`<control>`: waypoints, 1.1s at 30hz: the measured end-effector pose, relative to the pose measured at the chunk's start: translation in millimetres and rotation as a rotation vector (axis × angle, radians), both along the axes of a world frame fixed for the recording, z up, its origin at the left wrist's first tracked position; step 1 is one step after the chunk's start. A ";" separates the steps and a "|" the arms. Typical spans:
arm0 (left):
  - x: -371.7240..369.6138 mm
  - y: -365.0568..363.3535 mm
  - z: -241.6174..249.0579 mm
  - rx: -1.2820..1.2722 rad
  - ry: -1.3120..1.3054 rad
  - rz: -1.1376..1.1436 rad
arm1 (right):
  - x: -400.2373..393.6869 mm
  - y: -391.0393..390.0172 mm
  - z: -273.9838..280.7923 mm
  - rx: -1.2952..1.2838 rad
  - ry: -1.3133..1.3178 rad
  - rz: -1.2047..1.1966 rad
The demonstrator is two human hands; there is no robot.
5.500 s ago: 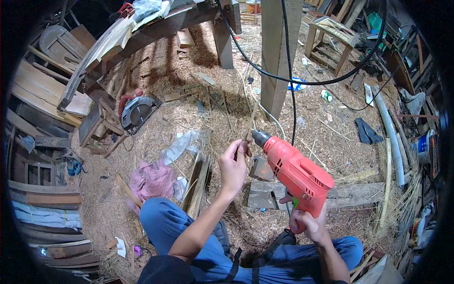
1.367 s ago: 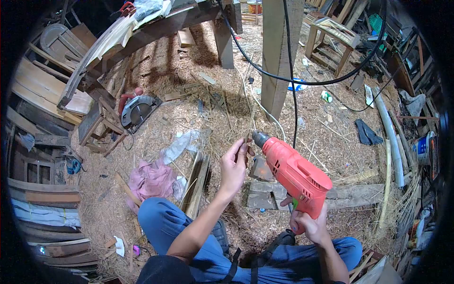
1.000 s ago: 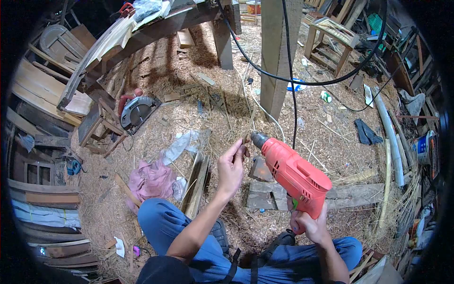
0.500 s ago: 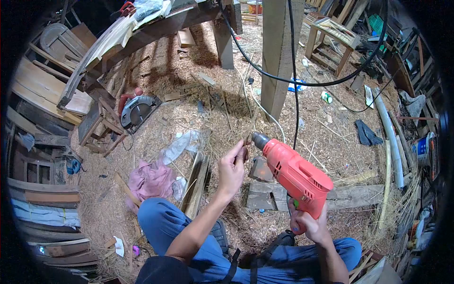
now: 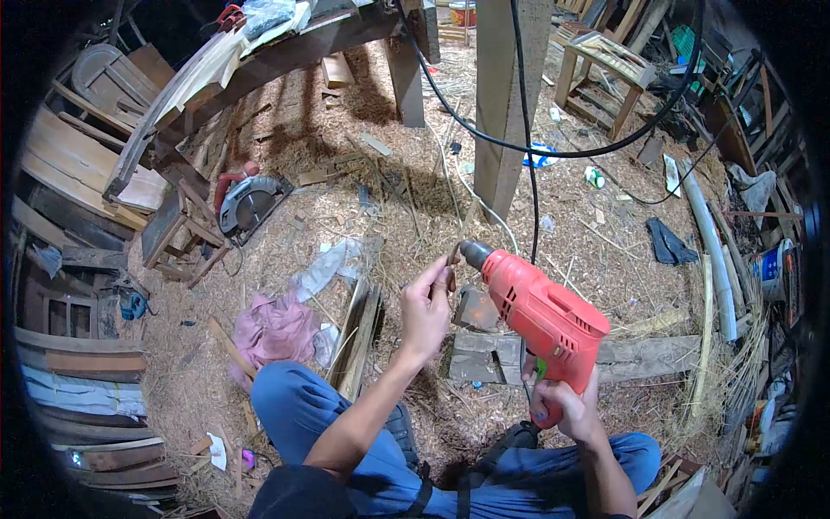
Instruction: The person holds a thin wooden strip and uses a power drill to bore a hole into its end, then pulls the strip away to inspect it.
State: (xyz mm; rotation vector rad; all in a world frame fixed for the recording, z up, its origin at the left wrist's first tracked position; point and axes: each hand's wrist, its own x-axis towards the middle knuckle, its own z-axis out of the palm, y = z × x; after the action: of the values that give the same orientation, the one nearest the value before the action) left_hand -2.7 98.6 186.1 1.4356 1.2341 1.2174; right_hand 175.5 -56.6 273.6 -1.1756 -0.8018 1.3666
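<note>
My right hand (image 5: 566,408) is wrapped round the handle of a red power drill (image 5: 549,316). The drill tilts up and to the left, its dark metal chuck (image 5: 475,254) at the upper end. Close beside the chuck, my left hand (image 5: 426,310) pinches a thin, dark piece (image 5: 454,253) between thumb and fingertips. What that piece is, I cannot make out, nor whether it touches the chuck. A black cable (image 5: 529,208) hangs down behind the drill.
Wood shavings cover the ground. A circular saw (image 5: 251,206) rests by a small wooden stool (image 5: 184,233) on the left. A wooden post (image 5: 508,112) stands ahead, a pink cloth (image 5: 277,330) lies near my knee, and a thick plank (image 5: 648,359) lies behind the drill.
Little differs. The drill and both hands stay almost in place, while the thin piece in my left fingers shows a little more clearly beside the chuck.
</note>
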 end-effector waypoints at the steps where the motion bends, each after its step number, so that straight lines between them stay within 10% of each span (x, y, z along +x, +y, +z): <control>1: 0.5 0.2 1.3 0.025 0.010 0.010 | 1.9 -0.2 -0.1 0.003 0.000 0.000; 20: -11.8 5.9 21.1 -0.291 -0.434 -0.138 | 3.1 -3.4 -2.5 -0.014 -0.112 0.060; 33: -4.8 2.8 4.8 -0.160 -0.267 -0.100 | 0.3 -2.9 -0.6 -0.018 -0.167 0.069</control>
State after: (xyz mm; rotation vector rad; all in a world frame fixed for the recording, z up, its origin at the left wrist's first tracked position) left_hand -7.5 101.4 190.9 1.1621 1.0393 1.1719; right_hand 175.9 -59.5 273.1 -1.2992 -0.9579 1.3460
